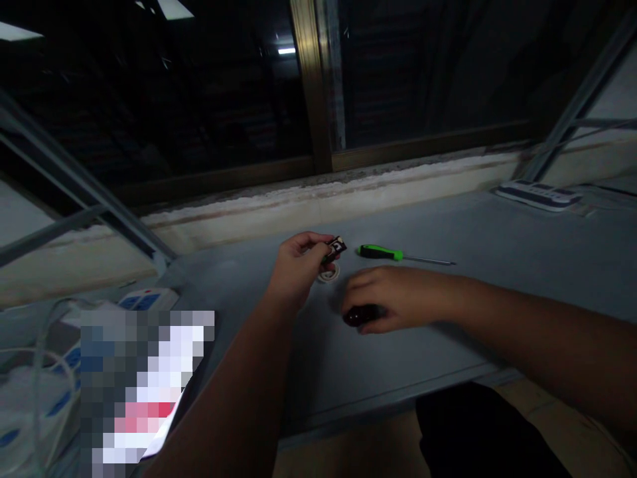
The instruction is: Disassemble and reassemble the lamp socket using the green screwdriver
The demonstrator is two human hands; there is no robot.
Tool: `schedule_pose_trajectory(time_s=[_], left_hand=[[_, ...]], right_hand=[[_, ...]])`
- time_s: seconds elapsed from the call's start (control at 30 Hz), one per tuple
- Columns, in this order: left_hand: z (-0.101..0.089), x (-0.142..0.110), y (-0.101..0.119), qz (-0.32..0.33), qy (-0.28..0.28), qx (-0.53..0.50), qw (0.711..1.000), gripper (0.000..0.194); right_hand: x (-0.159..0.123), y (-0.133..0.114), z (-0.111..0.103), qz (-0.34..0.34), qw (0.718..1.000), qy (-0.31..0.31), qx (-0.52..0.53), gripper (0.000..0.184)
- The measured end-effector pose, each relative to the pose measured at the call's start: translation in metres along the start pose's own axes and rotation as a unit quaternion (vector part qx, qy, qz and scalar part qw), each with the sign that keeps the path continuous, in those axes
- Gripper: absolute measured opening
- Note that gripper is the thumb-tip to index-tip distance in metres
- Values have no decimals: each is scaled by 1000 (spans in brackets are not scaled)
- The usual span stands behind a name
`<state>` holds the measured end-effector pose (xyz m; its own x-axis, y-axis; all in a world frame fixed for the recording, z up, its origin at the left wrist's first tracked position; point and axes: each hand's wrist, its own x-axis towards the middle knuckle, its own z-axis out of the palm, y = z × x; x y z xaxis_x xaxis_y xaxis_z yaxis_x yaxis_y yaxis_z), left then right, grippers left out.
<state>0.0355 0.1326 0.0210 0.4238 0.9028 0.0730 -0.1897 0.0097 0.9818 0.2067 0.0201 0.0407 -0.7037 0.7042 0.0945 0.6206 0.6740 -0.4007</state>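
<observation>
My left hand (297, 269) is raised a little above the grey table (497, 265) and pinches a small dark part with a green and white end (335, 249). Just beneath that part lies a small white ring (328, 271) on the table. My right hand (393, 299) rests palm down to the right of it, its fingers curled over a dark rounded object (359, 316). A screwdriver with a green handle (393, 254) lies beyond my right hand, its thin shaft pointing right.
A white power strip (537, 195) lies at the far right by the wall. Another power strip with blue switches (144, 300) and white cables sit at the left edge. A dark window and a sill run along the back. Metal frame bars stand at both sides.
</observation>
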Motion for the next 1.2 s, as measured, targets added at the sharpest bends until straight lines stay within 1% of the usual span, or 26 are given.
schedule_pose_trajectory(time_s=[0.07,0.1,0.13,0.17,0.23,0.27,0.33,0.37,0.4,0.43,0.47,0.53,0.63,0.8,0.9,1.07,1.2], left_hand=[[0,0,-1,-9,-5,-6,1000,15],[1,1,-2,-13,-8,-8,1000,16],[1,0,-2,-17,-11,-11,1000,17],[1,0,-1,-20,-13,-15,1000,18],[1,-1,0,-25,-20,-26,999,20],[2,-1,1,-29,-25,-35,999,21],[3,-2,3,-50,-41,-54,996,25],[4,-3,4,-66,-51,-64,994,28],[5,-3,4,-81,-62,-73,992,31],[6,-4,5,-95,-73,-81,990,34],[6,-4,5,-105,-85,-87,987,36],[8,-5,4,-116,-106,-94,983,37],[8,-7,4,-117,-136,-92,980,36],[7,-9,4,-99,-174,-86,976,33],[7,-10,4,-101,-182,-77,975,31],[7,-10,3,-102,-176,-77,976,29],[5,-10,3,-98,-192,-78,973,26]], right_hand=[[3,-2,5,3,1000,-26,-1,23],[3,-2,5,3,1000,-22,-1,23],[2,-2,4,1,1000,-6,0,24],[1,-1,1,-4,1000,23,2,24],[-2,2,-8,-14,993,118,11,26],[-4,4,-13,-15,984,178,11,28],[-8,10,-20,0,957,291,-8,31],[-10,13,-23,12,943,333,-23,31],[-10,16,-24,23,932,360,-37,30],[-11,19,-24,28,927,371,-48,29],[-10,21,-24,27,927,369,-57,28],[-7,24,-20,11,938,341,-68,29],[-3,26,-15,-19,948,308,-73,29],[-1,27,-12,-41,950,301,-77,24],[-2,28,-13,-43,949,301,-87,23],[-2,31,-12,-56,950,296,-86,24],[-3,31,-13,-29,954,289,-80,27]])
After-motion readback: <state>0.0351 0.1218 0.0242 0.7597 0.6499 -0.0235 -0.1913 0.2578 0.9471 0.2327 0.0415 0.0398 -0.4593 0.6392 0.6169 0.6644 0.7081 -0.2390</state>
